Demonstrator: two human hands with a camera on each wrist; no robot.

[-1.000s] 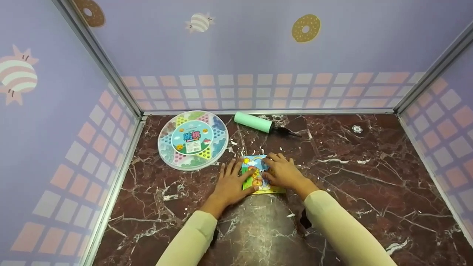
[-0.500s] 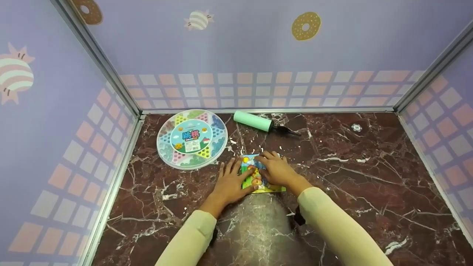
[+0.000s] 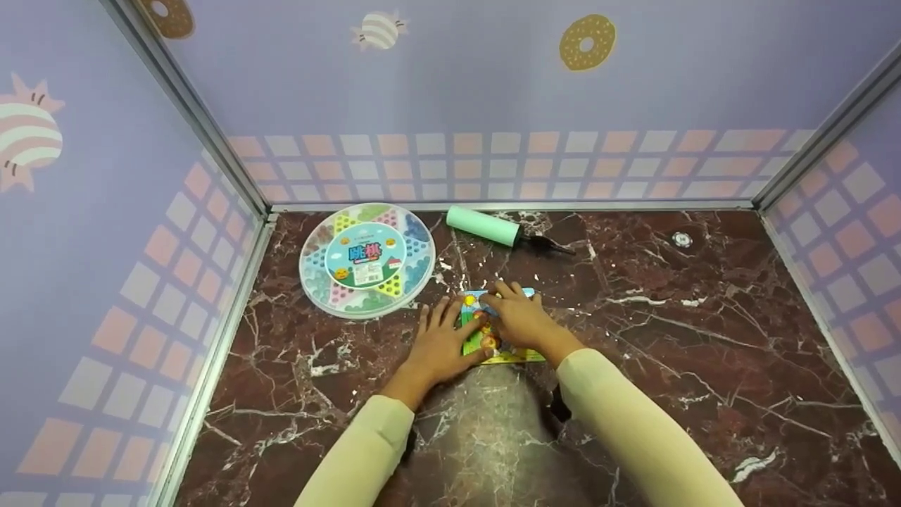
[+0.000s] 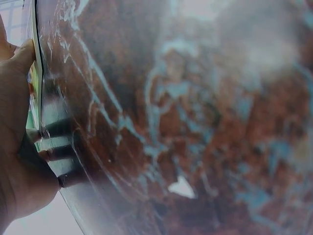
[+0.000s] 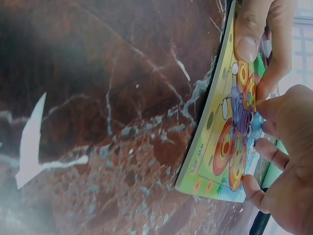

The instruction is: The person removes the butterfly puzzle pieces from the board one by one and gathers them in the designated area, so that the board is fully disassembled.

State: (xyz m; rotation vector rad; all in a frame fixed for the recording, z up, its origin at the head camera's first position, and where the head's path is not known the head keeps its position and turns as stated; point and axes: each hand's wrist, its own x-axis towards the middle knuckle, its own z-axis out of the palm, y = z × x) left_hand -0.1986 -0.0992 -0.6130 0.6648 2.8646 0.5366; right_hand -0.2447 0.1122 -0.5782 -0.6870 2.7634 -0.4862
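A small picture board (image 3: 521,356) lies flat on the marble surface, a butterfly with ringed orange wings showing in the right wrist view. Over its left side rests my left hand (image 3: 435,348), fingers spread, with the thumb and a finger touching the picture. Bent slightly, the fingertips of my right hand (image 3: 522,322) press on the picture's upper middle; they also show in the right wrist view. That hand covers part of the picture in the head view. In the left wrist view, the board (image 4: 35,88) appears only edge-on beside my left hand (image 4: 17,132).
Beyond my left hand lies a round Chinese checkers box (image 3: 366,260). A mint-green hand pump (image 3: 483,225) with a black nozzle lies by the back wall. A white-and-black chip (image 3: 681,240) lies far right. Purple walls enclose the back and sides; a white scrap (image 5: 32,142) lies nearby.
My right hand has slid left across the board towards my left hand, exposing more of the board's upper right edge. The left hand and the board have stayed in place.
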